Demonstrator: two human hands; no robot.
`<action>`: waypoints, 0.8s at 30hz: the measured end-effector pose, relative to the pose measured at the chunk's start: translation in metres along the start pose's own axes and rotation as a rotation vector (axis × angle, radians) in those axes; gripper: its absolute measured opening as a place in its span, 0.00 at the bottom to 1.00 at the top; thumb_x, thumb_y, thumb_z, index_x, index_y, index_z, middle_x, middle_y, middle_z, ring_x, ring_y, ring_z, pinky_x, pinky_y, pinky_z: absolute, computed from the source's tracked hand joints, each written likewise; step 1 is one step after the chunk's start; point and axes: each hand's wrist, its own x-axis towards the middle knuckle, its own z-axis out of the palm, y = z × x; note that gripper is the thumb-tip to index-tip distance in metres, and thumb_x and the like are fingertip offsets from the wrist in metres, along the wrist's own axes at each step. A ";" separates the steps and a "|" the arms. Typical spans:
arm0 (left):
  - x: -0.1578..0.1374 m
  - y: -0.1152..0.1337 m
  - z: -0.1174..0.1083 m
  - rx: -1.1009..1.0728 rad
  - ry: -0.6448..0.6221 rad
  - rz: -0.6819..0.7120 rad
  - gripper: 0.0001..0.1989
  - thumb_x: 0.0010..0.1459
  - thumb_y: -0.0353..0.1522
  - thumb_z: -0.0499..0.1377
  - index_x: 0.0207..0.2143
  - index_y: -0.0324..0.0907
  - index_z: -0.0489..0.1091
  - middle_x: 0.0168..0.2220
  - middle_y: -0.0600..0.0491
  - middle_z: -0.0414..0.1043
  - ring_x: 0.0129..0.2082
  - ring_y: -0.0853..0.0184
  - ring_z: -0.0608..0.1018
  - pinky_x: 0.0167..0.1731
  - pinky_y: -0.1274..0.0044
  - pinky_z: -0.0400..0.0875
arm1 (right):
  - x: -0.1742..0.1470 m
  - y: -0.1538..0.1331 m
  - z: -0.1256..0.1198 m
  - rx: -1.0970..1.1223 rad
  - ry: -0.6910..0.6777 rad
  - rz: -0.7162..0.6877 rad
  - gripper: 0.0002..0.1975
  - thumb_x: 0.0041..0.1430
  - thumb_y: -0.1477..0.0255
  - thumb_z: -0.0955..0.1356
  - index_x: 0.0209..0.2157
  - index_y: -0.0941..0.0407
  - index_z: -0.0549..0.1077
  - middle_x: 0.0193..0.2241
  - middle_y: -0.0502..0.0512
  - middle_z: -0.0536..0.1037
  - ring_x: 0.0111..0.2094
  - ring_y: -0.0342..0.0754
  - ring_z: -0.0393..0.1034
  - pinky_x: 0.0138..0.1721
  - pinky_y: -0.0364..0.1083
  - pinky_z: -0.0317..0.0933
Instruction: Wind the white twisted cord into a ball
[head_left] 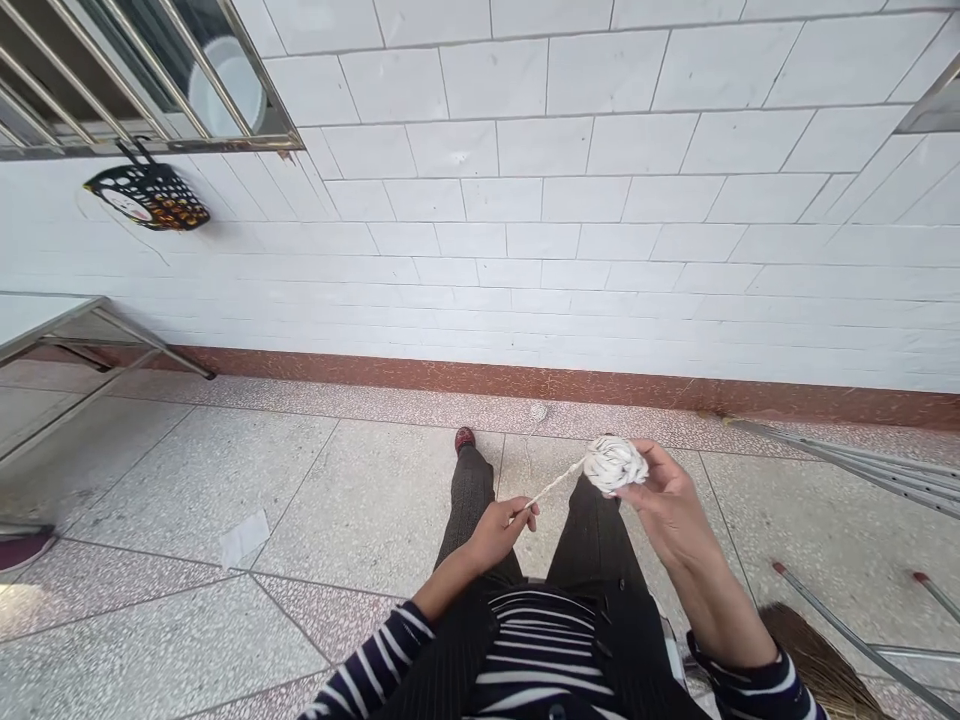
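Observation:
In the head view, my right hand grips a thick off-white ball of cord above my right knee, its fingers and thumb round the ball's right side. A twisted length of cord runs taut from the ball down to the left. My left hand pinches the cord's lower end between thumb and fingers, in front of my lap. On the floor by the wall lies a small white ball of string, with a thin strand trailing from it towards me.
A white tiled wall stands ahead. Left are a metal-framed table and a black basket hanging from window bars. A paper sheet lies on the floor. Metal poles and a broom are at right.

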 end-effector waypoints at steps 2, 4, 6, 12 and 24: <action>-0.007 -0.013 0.000 0.048 -0.003 -0.023 0.17 0.64 0.41 0.50 0.35 0.45 0.76 0.35 0.52 0.79 0.38 0.63 0.79 0.45 0.74 0.70 | 0.002 -0.008 -0.003 0.021 0.040 -0.052 0.24 0.35 0.71 0.82 0.37 0.52 0.76 0.37 0.51 0.77 0.35 0.48 0.71 0.32 0.45 0.68; -0.009 -0.016 -0.002 0.096 0.047 -0.046 0.14 0.62 0.39 0.53 0.38 0.46 0.77 0.41 0.50 0.80 0.45 0.59 0.79 0.51 0.70 0.70 | 0.004 -0.009 -0.001 0.002 0.026 -0.065 0.24 0.35 0.72 0.82 0.37 0.53 0.75 0.36 0.51 0.77 0.34 0.47 0.70 0.32 0.45 0.68; -0.007 -0.006 -0.007 0.095 0.116 -0.038 0.16 0.59 0.38 0.56 0.46 0.46 0.77 0.49 0.48 0.78 0.52 0.57 0.77 0.57 0.66 0.66 | 0.003 0.000 0.007 -0.043 -0.049 -0.026 0.23 0.36 0.73 0.82 0.36 0.53 0.75 0.36 0.51 0.78 0.35 0.47 0.70 0.33 0.44 0.67; 0.004 0.058 -0.013 -0.117 0.055 0.116 0.18 0.61 0.41 0.57 0.51 0.46 0.77 0.49 0.49 0.79 0.49 0.56 0.77 0.54 0.67 0.70 | 0.002 0.042 0.033 -0.109 -0.266 0.115 0.21 0.34 0.73 0.81 0.31 0.53 0.74 0.31 0.49 0.78 0.34 0.48 0.71 0.34 0.44 0.64; 0.015 0.059 -0.014 -0.221 0.108 0.164 0.14 0.59 0.37 0.60 0.43 0.39 0.80 0.41 0.49 0.81 0.42 0.57 0.80 0.48 0.69 0.73 | 0.007 0.044 0.030 -0.151 -0.267 0.112 0.20 0.37 0.73 0.80 0.33 0.53 0.73 0.32 0.49 0.77 0.36 0.47 0.70 0.34 0.43 0.64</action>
